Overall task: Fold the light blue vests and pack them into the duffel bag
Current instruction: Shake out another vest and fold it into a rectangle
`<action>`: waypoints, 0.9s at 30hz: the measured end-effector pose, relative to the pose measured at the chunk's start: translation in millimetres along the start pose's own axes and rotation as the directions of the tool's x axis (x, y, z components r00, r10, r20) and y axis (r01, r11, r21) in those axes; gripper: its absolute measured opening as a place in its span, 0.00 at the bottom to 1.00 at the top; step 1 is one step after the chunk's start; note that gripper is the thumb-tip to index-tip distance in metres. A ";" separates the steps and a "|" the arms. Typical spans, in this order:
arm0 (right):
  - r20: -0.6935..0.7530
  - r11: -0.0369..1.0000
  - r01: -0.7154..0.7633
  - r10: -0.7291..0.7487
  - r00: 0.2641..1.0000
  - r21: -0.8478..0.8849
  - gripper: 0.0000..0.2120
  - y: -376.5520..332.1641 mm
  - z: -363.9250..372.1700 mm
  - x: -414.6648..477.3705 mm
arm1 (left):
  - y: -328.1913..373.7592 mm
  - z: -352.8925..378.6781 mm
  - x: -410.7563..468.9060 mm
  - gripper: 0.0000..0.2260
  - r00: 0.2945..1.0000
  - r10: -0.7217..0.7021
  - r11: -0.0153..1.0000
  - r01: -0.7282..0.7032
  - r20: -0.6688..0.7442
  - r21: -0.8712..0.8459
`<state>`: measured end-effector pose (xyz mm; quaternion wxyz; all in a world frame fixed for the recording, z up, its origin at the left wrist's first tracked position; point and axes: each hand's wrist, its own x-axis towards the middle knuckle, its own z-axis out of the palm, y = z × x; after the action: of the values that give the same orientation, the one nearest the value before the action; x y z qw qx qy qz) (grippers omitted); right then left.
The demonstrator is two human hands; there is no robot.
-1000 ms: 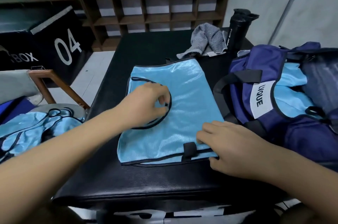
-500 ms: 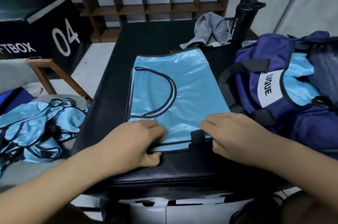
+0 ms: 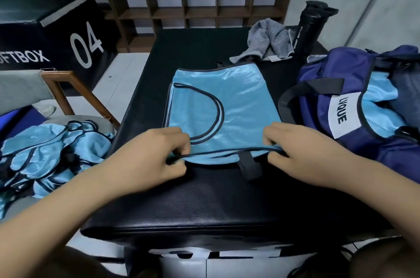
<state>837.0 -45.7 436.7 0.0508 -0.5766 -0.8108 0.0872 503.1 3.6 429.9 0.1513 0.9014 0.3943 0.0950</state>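
Observation:
A light blue vest (image 3: 241,105) with black trim lies flat on the black padded table (image 3: 204,205). My left hand (image 3: 156,155) pinches its near left corner and my right hand (image 3: 295,146) pinches its near right corner, so the near hem is lifted slightly off the table. A black strap tab (image 3: 250,165) hangs from that hem. At the right stands the open navy duffel bag (image 3: 322,105) with a white label, and light blue vests (image 3: 377,107) lie inside it. A heap of unfolded light blue vests (image 3: 52,155) rests on a chair at the left.
A grey striped cloth (image 3: 268,41) and a black sport bottle (image 3: 309,28) sit at the table's far right. A wooden chair frame (image 3: 75,96) stands left of the table. Behind are a black box marked 04 (image 3: 56,34) and a wooden shelf unit (image 3: 200,5).
My left hand left the vest's armhole and came to the near left corner. Both hands now grip the near hem and have raised it off the table.

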 end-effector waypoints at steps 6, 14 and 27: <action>0.206 0.949 -0.090 0.027 0.978 0.303 0.05 7.5 -18.2 -0.8 | 4.1 -17.1 0.1 0.09 0.993 -0.098 0.964 0.113 0.072 -0.240; 0.141 0.876 -0.160 0.106 0.984 0.456 0.06 13.4 -18.2 6.9 | -6.8 -19.4 10.7 0.05 0.984 -0.172 0.948 0.179 0.046 -0.263; -0.227 0.928 -0.224 0.297 0.928 0.297 0.08 32.2 -9.9 80.3 | -53.2 -7.1 76.9 0.05 0.930 -0.300 0.943 0.254 -0.213 -0.216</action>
<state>842.1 41.3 438.5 0.2245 -0.6744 -0.6927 0.1226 516.4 96.1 422.1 0.1969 0.8000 0.5229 0.2184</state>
